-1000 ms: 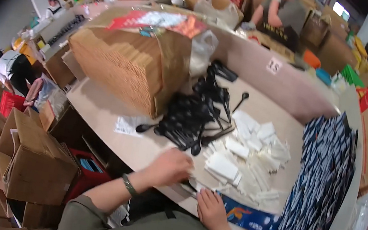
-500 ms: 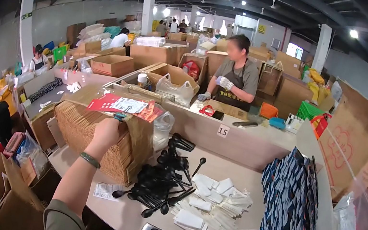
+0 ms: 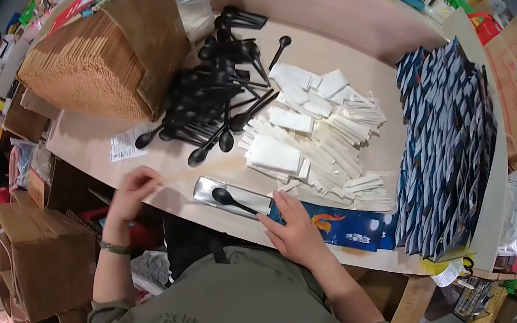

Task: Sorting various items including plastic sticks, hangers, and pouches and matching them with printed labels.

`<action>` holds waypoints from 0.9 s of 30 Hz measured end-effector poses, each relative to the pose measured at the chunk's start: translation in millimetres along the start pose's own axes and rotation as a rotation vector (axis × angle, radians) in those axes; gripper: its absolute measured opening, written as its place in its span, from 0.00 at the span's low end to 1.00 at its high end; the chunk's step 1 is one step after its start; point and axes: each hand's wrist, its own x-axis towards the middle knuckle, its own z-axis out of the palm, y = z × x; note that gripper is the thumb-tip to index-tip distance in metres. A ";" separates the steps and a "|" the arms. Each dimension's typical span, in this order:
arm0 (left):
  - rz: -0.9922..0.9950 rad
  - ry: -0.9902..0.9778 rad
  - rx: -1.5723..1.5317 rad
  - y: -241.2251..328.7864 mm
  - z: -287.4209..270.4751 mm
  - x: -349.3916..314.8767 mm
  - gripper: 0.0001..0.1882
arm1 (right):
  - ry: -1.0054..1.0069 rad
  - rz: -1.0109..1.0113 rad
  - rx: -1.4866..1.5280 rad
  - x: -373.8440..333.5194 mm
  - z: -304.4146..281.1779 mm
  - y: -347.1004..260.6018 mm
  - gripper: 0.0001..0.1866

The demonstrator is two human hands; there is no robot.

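My left hand (image 3: pixel 134 190) is just off the table's front edge, fingers pinched on a thin pale tan strip (image 3: pixel 192 172), blurred, that reaches right above the tabletop. My right hand (image 3: pixel 294 228) presses with outstretched fingers on a blue printed packet (image 3: pixel 356 229) along the front edge. At the packet's left end is a silver flap (image 3: pixel 205 188). A black plastic spoon (image 3: pixel 223 197) lies on that silver, its handle running to my right fingertips. Behind are a heap of black spoons (image 3: pixel 205 94) and a spread of white paper-wrapped pieces (image 3: pixel 330 139).
A large bundle of brown cardboard-like sheets (image 3: pixel 93 69) stands at the left. Many blue packets (image 3: pixel 445 152) are stacked in a row at the right. A low partition (image 3: pixel 366 8) closes the back. An open carton (image 3: pixel 42 248) sits below left.
My view has tipped down toward the table. My left hand has come from atop the brown bundle to the front edge, now with the tan strip. The right hand stays on the packet.
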 end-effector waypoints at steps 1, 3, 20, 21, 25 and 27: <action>-0.034 -0.192 0.070 2.0 14.0 2.2 0.01 | -0.002 0.010 -0.022 -1.4 -1.0 -1.6 0.23; -0.051 -0.311 0.148 12.0 35.0 18.7 0.03 | -0.022 0.013 -0.044 -3.8 -0.8 -0.3 0.23; 0.311 0.122 0.656 -6.8 150.3 9.9 0.18 | -0.009 0.058 -0.179 -7.1 12.4 -5.2 0.26; 0.263 0.092 0.607 -10.0 156.3 6.7 0.18 | -0.001 0.026 -0.195 -3.4 10.6 -6.2 0.26; -0.016 -0.326 0.068 -17.5 200.1 7.1 0.20 | 0.037 -0.008 -0.184 -2.1 13.2 -2.6 0.23; -0.007 -0.424 -0.168 -47.7 206.4 17.2 0.24 | 0.036 -0.021 -0.195 2.5 13.4 -2.8 0.22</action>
